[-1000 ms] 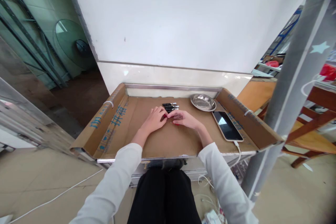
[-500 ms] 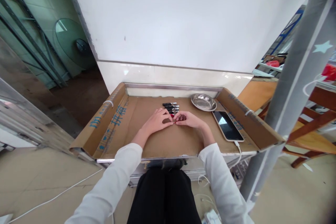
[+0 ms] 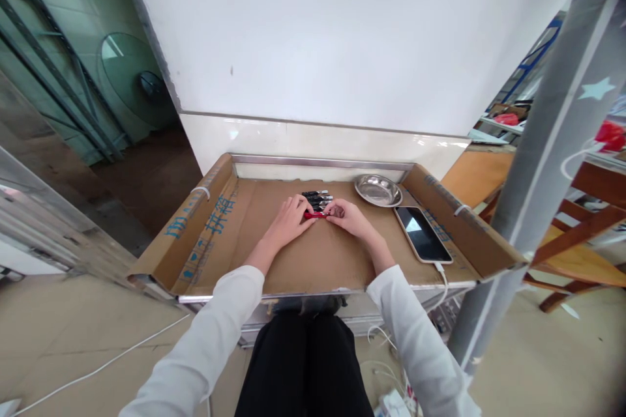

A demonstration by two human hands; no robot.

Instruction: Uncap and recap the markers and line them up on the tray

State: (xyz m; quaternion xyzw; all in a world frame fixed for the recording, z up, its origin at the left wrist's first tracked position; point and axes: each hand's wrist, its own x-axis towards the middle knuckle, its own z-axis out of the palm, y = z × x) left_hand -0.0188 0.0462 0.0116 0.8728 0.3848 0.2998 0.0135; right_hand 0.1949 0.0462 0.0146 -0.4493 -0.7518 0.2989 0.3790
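Note:
A small, slim red piece (image 3: 317, 215) lies crosswise between my hands, low over the cardboard; its exact kind is too small to make out. The fingers of my left hand (image 3: 289, 221) close on its left end. At its right end, the thumb and fingers of my right hand (image 3: 353, 217) pinch it. Just beyond it, several slim black pieces with silvery ends (image 3: 317, 198) lie side by side in a row, nearly touching my fingertips. Parts of the nearest ones are hidden by my fingers.
The cardboard-lined tray (image 3: 254, 260) has raised side flaps. A round metal dish (image 3: 378, 190) stands at its back right. In front of that dish lies a phone (image 3: 423, 234) with a white cable (image 3: 444, 287) plugged in. A grey post (image 3: 533, 163) rises at the right.
Both hands have shifted slightly and the red piece, largely covered before, now shows between them. It sits alongside the row of black pieces. The dish and phone have stayed put.

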